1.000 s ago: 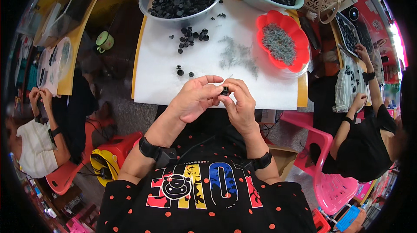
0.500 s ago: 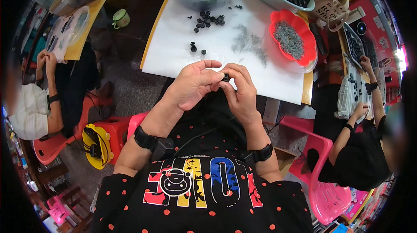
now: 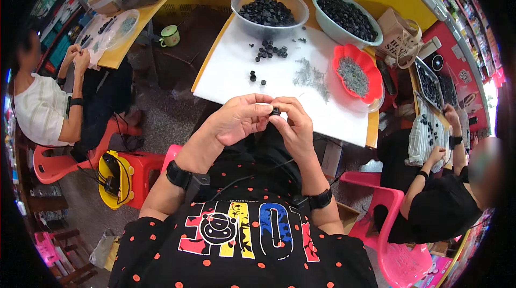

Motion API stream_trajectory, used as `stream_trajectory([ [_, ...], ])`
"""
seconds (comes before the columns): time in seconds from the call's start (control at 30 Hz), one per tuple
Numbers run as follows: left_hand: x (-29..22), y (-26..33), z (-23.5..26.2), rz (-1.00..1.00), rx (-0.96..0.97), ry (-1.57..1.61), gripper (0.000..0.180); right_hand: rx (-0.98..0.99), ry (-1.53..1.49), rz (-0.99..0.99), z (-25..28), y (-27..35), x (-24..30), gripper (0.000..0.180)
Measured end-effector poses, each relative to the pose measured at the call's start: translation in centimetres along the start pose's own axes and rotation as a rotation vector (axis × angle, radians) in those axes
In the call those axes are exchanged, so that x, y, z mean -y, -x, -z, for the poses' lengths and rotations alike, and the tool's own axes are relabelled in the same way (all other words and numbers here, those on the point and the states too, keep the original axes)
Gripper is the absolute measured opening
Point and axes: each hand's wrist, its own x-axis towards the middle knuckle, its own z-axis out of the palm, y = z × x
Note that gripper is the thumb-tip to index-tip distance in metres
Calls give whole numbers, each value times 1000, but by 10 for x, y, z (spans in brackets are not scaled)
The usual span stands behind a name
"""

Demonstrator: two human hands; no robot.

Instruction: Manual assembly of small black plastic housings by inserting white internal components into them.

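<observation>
Black plastic piece point(image 3: 276, 111) is being pinched by left hand point(image 3: 236, 121) and right hand point(image 3: 295, 129) near the white sheet's point(image 3: 226, 70) front edge. It is probably handling as light, stiff, slightly slippery, its sides suiting fingertips. Loose black parts point(image 3: 263, 51) are lying beyond

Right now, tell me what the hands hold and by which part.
A small black piece, pinched between the left hand and right hand; the grip hides much of it, so which part cannot be told.
</observation>
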Motion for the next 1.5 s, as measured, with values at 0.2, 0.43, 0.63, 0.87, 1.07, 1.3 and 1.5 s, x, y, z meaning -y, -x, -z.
stream_trajectory([
  [0.2, 7, -5, 10, -2, 8, -1, 39, 68, -136, -82, 5, -5, -6, 24],
  [0.43, 13, -14, 13, -116, -47, 68, 34, -119, -130, -276, 11, -5, -18, 22],
  [0.63, 22, -14, 6, -364, -128, -201, 26, -82, -494, -597, 6, -2, -24, 27],
  [0.87, 26, -18, 8, -607, -114, -614, 26, 0, -1106, -805, 4, 0, -25, 23],
  [1.07, 16, -13, -3, -545, -80, -596, 27, 53, -1183, -764, 2, 2, -34, 23],
  [1.3, 16, -16, 13, -584, -46, -678, 27, 38, -1245, -699, -9, 4, -34, 23],
  [1.5, 16, -16, 19, -537, -42, -721, 29, -19, -1208, -833, -10, 1, -32, 23],
])
